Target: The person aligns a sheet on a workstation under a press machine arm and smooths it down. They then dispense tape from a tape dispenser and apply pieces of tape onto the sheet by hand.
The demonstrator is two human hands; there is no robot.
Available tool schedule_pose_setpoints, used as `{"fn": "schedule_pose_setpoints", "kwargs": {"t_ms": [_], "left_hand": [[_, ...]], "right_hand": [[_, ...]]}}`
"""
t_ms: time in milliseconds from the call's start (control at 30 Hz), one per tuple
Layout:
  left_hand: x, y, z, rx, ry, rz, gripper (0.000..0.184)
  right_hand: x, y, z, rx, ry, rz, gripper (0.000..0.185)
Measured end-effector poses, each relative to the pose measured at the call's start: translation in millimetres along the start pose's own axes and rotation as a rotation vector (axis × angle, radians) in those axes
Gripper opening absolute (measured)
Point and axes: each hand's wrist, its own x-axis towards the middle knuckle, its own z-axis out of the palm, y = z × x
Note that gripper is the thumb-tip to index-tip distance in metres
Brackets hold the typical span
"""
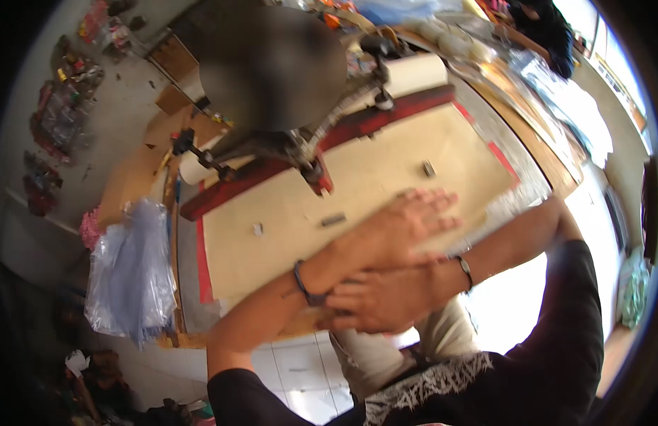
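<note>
My left hand hovers over or rests on a tan sheet, its fingers spread and slightly blurred; I cannot tell whether it touches. My right hand crosses below it, fingers stretched toward the dark bracelet on my left wrist. Neither hand visibly holds anything. On the sheet lie a small dark metal block, a flat grey piece and a small pale piece. Behind them, a red bar joins a metal clamp frame.
A blurred dark round object hides part of the frame. White rolls lie behind the red bar. Clear plastic bags hang at the table's left edge. Another person is at the back right, beside heaped plastic and sheets.
</note>
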Motion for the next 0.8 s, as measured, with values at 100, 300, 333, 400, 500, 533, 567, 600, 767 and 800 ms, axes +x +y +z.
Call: {"fn": "schedule_pose_setpoints", "kwargs": {"t_ms": [100,300,333,400,500,533,567,600,767,800], "left_hand": [[5.0,8.2,-13.7,-0.019,-0.034,-0.013,0.058],[11.1,16.6,-16.8,0.068,-0.058,-0.001,0.054],[12.6,18.1,-18.6,0.106,-0.063,-0.002,0.054],[11.8,22.6,-16.7,0.147,-0.078,0.001,0.052],[10.1,22.4,-17.1,0.248,-0.068,-0.024,0.049],[8.5,24.8,-18.1,0.273,-0.062,-0.046,0.049],[7.7,27.6,-18.9,0.302,-0.053,-0.070,0.049],[5.5,29.5,-17.3,0.318,-0.020,-0.104,0.046],[-2.5,27.9,-13.2,0.396,0.041,-0.136,0.042],[-2.9,26.9,-12.6,0.385,0.046,-0.143,0.042]], "right_hand": [[0.9,-3.6,10.1,-0.118,0.118,-0.006,0.046],[-2.2,-14.1,24.9,-0.225,0.232,0.073,0.039],[-3.1,-15.2,27.3,-0.221,0.269,0.109,0.037],[-4.0,-31.9,36.7,-0.236,0.353,0.210,0.035],[0.0,-55.1,48.5,-0.295,0.459,0.410,0.031],[3.7,-63.0,52.6,-0.327,0.480,0.485,0.030],[6.9,-70.3,56.2,-0.360,0.499,0.556,0.028],[9.3,-77.9,59.4,-0.341,0.549,0.594,0.025],[14.7,-90.4,76.0,-0.207,0.610,0.690,0.027],[12.5,-88.4,76.6,-0.192,0.619,0.669,0.026]]}}
